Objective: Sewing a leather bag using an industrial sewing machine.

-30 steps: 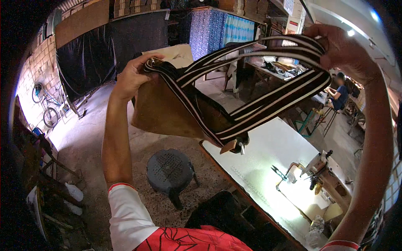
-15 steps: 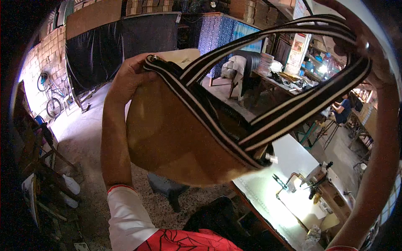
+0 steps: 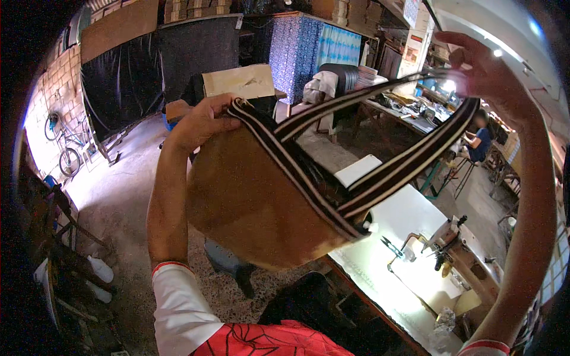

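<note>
Aloft, bag (image 3: 255, 196) corner in left grip (image 3: 202, 126), straps (image 3: 409, 157) at right grip (image 3: 487, 74)

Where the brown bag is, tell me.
In the head view, the brown bag is just left of centre, its top corner in the left hand.

Two hands (image 3: 205, 123), one brown bag (image 3: 255, 199), one sewing machine (image 3: 469, 267), one bicycle (image 3: 70, 159), one seated person (image 3: 482, 143)

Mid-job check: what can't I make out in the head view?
- Head view, brown bag: inside mostly hidden by its near side.
- Head view, right hand: blur hides whether it grips the striped straps.
- Head view, gray stool: top mostly behind the bag.
- Head view, seated worker: handwork too small.
</note>
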A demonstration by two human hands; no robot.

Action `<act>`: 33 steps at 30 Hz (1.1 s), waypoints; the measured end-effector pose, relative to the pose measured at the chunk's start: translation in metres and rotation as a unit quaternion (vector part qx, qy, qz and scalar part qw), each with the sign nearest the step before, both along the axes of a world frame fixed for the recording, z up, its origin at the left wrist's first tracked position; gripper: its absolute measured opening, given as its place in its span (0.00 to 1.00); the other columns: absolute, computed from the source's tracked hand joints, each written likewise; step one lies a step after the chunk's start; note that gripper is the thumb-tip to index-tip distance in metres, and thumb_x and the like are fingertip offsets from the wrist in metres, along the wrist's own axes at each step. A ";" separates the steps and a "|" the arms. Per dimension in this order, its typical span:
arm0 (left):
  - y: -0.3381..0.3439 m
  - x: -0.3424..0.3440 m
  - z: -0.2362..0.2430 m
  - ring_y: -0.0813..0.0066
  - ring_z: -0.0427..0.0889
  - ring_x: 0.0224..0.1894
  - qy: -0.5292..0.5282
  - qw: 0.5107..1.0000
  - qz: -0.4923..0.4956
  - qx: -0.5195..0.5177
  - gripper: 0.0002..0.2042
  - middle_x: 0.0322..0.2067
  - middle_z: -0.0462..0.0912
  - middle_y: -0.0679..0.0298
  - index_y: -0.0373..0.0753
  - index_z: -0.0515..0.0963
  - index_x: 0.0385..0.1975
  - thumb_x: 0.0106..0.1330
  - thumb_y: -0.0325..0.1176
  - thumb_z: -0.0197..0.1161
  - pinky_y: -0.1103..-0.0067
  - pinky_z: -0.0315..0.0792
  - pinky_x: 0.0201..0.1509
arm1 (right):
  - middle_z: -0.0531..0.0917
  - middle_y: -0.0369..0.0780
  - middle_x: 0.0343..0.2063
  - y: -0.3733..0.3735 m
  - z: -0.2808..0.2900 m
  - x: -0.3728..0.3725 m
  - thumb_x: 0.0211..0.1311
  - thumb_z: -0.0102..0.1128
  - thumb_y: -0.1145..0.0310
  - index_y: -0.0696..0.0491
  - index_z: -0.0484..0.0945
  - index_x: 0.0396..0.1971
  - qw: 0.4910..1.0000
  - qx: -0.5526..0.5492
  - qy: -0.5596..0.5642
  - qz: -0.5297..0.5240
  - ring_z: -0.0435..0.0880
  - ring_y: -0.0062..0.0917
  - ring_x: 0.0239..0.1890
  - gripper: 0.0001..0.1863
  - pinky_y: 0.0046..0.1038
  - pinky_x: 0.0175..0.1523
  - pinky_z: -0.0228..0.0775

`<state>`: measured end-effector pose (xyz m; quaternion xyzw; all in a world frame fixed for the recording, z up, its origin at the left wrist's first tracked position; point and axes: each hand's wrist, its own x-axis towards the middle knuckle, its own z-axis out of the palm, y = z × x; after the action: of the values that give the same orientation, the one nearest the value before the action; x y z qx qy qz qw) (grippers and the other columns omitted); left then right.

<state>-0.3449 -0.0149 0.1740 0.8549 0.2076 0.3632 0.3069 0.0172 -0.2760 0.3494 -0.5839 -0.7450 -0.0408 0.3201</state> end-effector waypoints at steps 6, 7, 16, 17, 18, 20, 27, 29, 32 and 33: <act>-0.017 0.022 0.015 0.79 0.75 0.51 0.040 0.997 0.071 0.009 0.17 0.44 0.80 0.71 0.37 0.75 0.53 0.63 0.21 0.63 0.81 0.68 0.59 | 0.73 0.34 0.40 -0.001 0.005 0.006 0.53 0.63 0.73 0.51 0.69 0.62 0.996 0.009 -0.072 -0.056 0.74 0.16 0.35 0.33 0.20 0.43 0.70; -0.020 0.026 0.016 0.79 0.75 0.51 0.004 0.996 0.084 0.018 0.17 0.44 0.80 0.70 0.37 0.75 0.53 0.64 0.21 0.62 0.81 0.68 0.60 | 0.74 0.37 0.43 0.002 0.008 0.011 0.53 0.61 0.75 0.53 0.69 0.62 0.996 0.051 -0.036 -0.062 0.76 0.18 0.36 0.32 0.21 0.43 0.71; -0.010 0.012 0.015 0.70 0.74 0.58 -0.002 0.995 -0.102 -0.017 0.32 0.53 0.78 0.63 0.39 0.67 0.64 0.59 0.32 0.71 0.73 0.65 0.66 | 0.71 0.47 0.58 0.016 0.020 -0.044 0.62 0.61 0.77 0.52 0.72 0.58 0.965 0.216 0.131 -0.078 0.80 0.36 0.54 0.23 0.32 0.42 0.83; -0.009 0.022 0.010 0.70 0.74 0.58 -0.002 0.993 -0.114 -0.016 0.32 0.53 0.78 0.63 0.39 0.67 0.64 0.59 0.32 0.71 0.73 0.65 0.66 | 0.75 0.47 0.54 0.016 0.020 -0.054 0.61 0.61 0.77 0.54 0.72 0.57 0.957 0.256 0.083 -0.111 0.82 0.36 0.49 0.23 0.30 0.43 0.83; -0.017 0.017 0.007 0.65 0.73 0.60 -0.048 0.990 -0.127 0.048 0.38 0.56 0.77 0.61 0.40 0.63 0.66 0.54 0.37 0.74 0.70 0.63 0.67 | 0.75 0.47 0.54 0.015 0.022 -0.067 0.61 0.61 0.77 0.54 0.72 0.57 0.956 0.258 0.088 -0.109 0.82 0.36 0.49 0.23 0.30 0.43 0.83; -0.030 0.026 0.000 0.60 0.72 0.62 -0.092 0.978 -0.158 0.103 0.45 0.58 0.76 0.59 0.40 0.60 0.68 0.49 0.41 0.77 0.67 0.62 0.69 | 0.76 0.48 0.52 0.022 0.021 -0.079 0.62 0.61 0.77 0.58 0.71 0.54 0.962 0.256 0.061 -0.074 0.81 0.37 0.50 0.20 0.29 0.47 0.82; -0.100 0.078 -0.005 0.67 0.78 0.54 0.150 0.968 -0.193 0.061 0.34 0.52 0.81 0.57 0.37 0.70 0.60 0.50 0.35 0.75 0.71 0.69 0.60 | 0.79 0.53 0.48 0.056 0.019 -0.051 0.64 0.59 0.73 0.61 0.73 0.51 0.871 0.392 -0.296 0.014 0.84 0.34 0.41 0.17 0.33 0.43 0.81; -0.093 0.080 -0.018 0.76 0.80 0.43 0.145 0.964 -0.214 -0.068 0.18 0.41 0.86 0.62 0.33 0.79 0.46 0.54 0.27 0.71 0.76 0.72 0.51 | 0.80 0.51 0.44 0.036 0.006 -0.088 0.65 0.59 0.71 0.61 0.74 0.50 0.928 0.319 -0.191 -0.021 0.84 0.34 0.38 0.16 0.33 0.41 0.80; -0.079 0.089 -0.031 0.77 0.80 0.41 0.096 0.963 -0.227 -0.107 0.19 0.39 0.86 0.64 0.34 0.80 0.46 0.53 0.27 0.72 0.77 0.72 0.50 | 0.82 0.49 0.37 0.024 0.004 -0.087 0.66 0.58 0.68 0.60 0.75 0.47 0.967 0.218 -0.098 -0.089 0.83 0.34 0.33 0.14 0.34 0.38 0.78; -0.074 0.092 -0.032 0.78 0.80 0.40 0.117 0.970 -0.196 -0.084 0.17 0.38 0.86 0.65 0.35 0.80 0.45 0.54 0.27 0.72 0.78 0.72 0.49 | 0.83 0.47 0.34 0.023 0.006 -0.082 0.67 0.58 0.67 0.60 0.76 0.46 0.968 0.201 -0.105 -0.111 0.83 0.33 0.31 0.14 0.34 0.37 0.78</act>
<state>-0.2534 -0.0886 0.1417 0.8868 0.1001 0.1742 0.4163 -0.0644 -0.2525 0.3557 -0.5788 -0.6816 -0.2864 0.3441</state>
